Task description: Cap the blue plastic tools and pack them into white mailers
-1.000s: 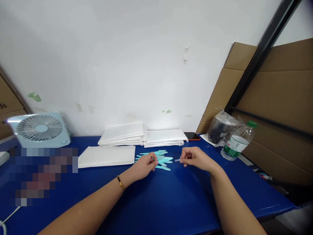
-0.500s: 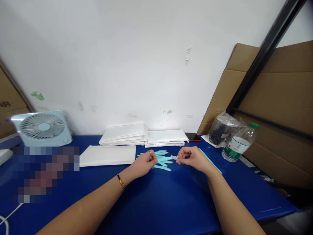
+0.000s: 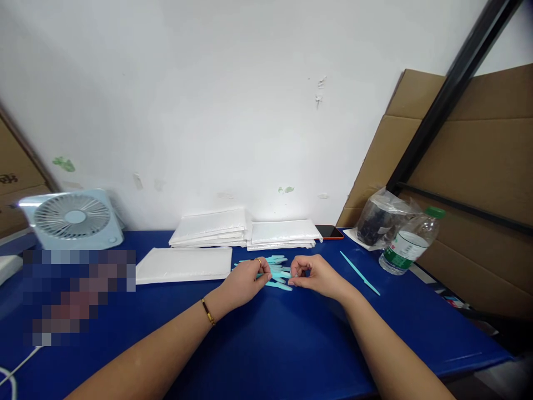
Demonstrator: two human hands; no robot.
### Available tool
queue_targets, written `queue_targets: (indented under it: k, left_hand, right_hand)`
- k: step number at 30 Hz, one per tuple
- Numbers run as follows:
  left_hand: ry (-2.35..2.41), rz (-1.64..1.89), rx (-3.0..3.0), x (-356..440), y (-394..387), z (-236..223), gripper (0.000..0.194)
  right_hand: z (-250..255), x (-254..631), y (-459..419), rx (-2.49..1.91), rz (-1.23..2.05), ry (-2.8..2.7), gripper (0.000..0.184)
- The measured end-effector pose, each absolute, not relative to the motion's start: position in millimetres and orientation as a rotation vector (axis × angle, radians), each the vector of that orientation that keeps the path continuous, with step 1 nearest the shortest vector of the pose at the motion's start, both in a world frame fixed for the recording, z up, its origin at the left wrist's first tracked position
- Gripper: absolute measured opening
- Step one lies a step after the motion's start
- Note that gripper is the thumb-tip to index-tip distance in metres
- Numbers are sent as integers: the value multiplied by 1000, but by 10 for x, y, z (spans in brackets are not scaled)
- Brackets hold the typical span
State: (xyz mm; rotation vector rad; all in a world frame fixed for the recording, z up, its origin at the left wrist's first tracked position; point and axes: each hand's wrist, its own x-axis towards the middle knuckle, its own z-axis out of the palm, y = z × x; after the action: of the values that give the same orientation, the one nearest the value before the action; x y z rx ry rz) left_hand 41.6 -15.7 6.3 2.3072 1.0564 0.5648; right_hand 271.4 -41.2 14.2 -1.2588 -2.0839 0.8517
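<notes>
Sticks point(image 3: 280, 286) lie between and beyond left hand point(image 3: 250, 281) and right hand point(image 3: 315, 275), both pinched narrow; I cannot tell what they hold.

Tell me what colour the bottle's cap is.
The bottle cap is green, seen best in the head view.

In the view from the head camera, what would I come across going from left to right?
Fan, front white packet, left hand, right hand, lone teal stick, bottle.
</notes>
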Motion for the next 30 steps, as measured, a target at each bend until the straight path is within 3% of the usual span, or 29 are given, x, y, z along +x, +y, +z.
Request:
queue_targets:
  k: [2,5,8,10,13,15,18,25,30]
  left_hand:
    - [1147,625,2497,386,-123,41,37]
    - [1265,557,2630,340,-39,-54,83]
    - [1228,410,2647,326,28,-136,82]
    - [1175,382,2660,347,34,-150,67]
    - [1125,388,2729,416,-18,-139,44]
    - [1103,369,2800,472,-73,-135,29]
    - [1132,317,2861,547,-146,-140,17]
    - [1249,363,2731,592,-241,-87,21]
    - [1236,667,2458,645,-356,40,25]
  right_hand:
    - [128,2728,-398,-1268,687,-2162,36]
    - [63,2741,-328,-1289,513,-2255,77]
    - [-14,2713,-219,-1349,518,-2345,108]
    - [-31,2671,-172,-1339,574,-2399,101]
    - [-2,2592,-185,-1258,585,-2454,69]
    - [14,2532,-232,-1245,519,-2480,49]
    - [-10,2436,-295,-1312,361,-2544,35]
    - [165,2296,-437,-1516,121,-2654,33]
    - [869,2379,-600,-1273,408,-2450,62]
